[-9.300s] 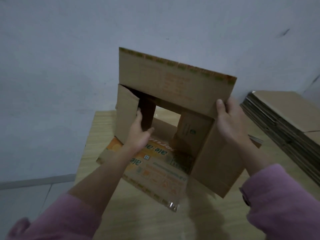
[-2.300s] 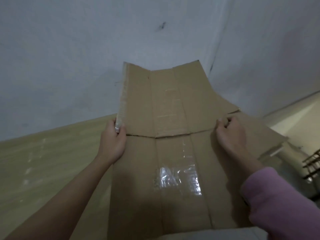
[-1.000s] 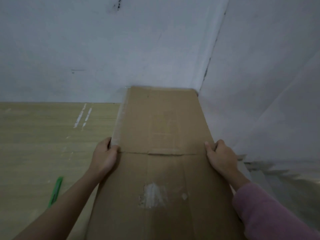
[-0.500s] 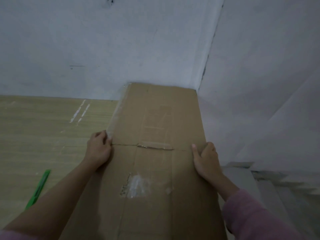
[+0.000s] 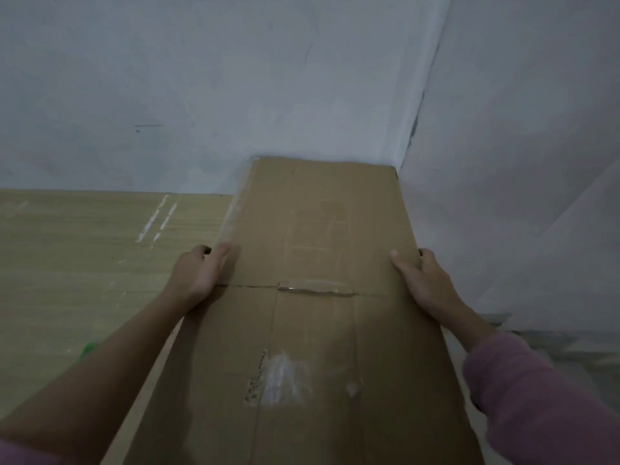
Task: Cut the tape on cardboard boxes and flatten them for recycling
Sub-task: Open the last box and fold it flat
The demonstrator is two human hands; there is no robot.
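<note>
The box is already collapsed here, so the flattened cardboard [image 5: 322,297] lies stretched out from the near edge of the worktop [image 5: 84,250] to its far right corner, where the two walls meet. Its far end sits right against the back wall.

Both hands are on it at about the middle of its length. The left hand [image 5: 199,273] grips the left edge, thumb on top and fingers curled round the side. The right hand [image 5: 422,283] does the same on the right edge, thumb lying on the top face and the other fingers wrapped under. So neither hand is loose or empty; both are clamped on the cardboard.

There's a strip of tape [image 5: 315,288] across the middle seam between the hands, plus a shiny torn patch of tape residue [image 5: 281,377] nearer the person. A bit of something green [image 5: 88,349] peeks out by the left forearm, can't tell what it is.

My read: cutting is done for this box and this is the stacking step. Next it probably needs settling square into that corner, then letting go of both edges and grabbing another box.
</note>
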